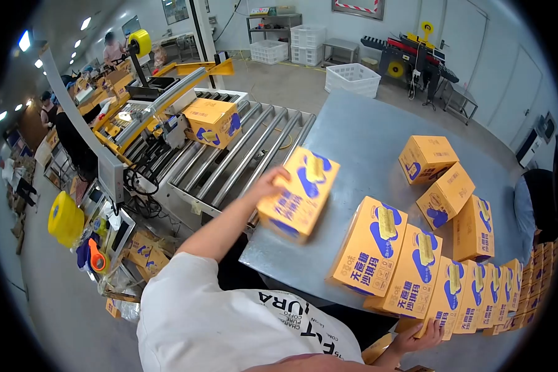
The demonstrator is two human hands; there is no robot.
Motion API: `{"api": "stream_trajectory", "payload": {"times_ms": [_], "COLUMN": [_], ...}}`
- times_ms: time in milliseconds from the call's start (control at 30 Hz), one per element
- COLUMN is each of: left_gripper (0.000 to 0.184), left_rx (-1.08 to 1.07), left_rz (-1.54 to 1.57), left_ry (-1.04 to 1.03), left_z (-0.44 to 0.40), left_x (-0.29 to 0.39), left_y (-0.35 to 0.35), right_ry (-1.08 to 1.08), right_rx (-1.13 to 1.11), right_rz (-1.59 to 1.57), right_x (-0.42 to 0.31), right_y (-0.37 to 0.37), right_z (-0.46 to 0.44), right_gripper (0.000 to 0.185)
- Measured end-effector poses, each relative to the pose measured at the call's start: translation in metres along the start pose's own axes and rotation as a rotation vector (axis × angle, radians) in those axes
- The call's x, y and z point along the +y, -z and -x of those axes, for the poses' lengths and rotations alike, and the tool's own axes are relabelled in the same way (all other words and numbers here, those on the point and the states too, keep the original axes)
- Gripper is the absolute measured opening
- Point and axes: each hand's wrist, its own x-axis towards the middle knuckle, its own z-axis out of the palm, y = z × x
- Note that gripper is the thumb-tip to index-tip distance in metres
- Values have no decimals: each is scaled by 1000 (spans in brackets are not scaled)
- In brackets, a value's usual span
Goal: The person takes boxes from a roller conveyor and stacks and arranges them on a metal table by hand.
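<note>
My left hand [273, 186] grips the left side of a yellow-orange printed carton [304, 192], tilted over the left edge of the metal table [347, 133] beside the roller conveyor. My right hand [421, 338] is at the lower end of a carton [443, 294] in the near row, thumb and fingertips against it; part of the hand is hidden. Next to that carton lie two more, a nearer one [411, 273] and a leftmost one [371, 248], with several others continuing to the right. Behind the row, three cartons stand apart, including a far one [426, 158].
Another carton [212, 121] sits on the conveyor rollers [254, 149] by the yellow-framed taping machine [186, 84]. Stacked cartons [539, 279] rise at the right, near a person in a blue sleeve [524, 208]. A white basket [353, 80] stands beyond the table. Tape rolls [66, 217] are at left.
</note>
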Motion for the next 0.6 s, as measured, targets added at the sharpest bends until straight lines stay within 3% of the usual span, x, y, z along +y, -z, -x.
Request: {"api": "stream_trajectory", "payload": {"times_ms": [100, 200, 400, 600], "left_gripper": [48, 56, 73, 80], "left_rx": [-110, -129, -135, -126], "left_rz": [45, 268, 114, 56], "left_ry": [148, 75, 11, -91], "left_z": [26, 33, 25, 21], "left_x": [7, -14, -10, -27], "left_y": [-107, -142, -172, -194], "right_ry": [0, -37, -3, 42], "right_rx": [34, 50, -16, 121], "right_rz": [-15, -23, 62, 16], "right_x": [7, 19, 9, 39], "right_y": [-5, -15, 16, 1], "right_z": [0, 4, -45, -42], "right_gripper": [24, 22, 23, 24]}}
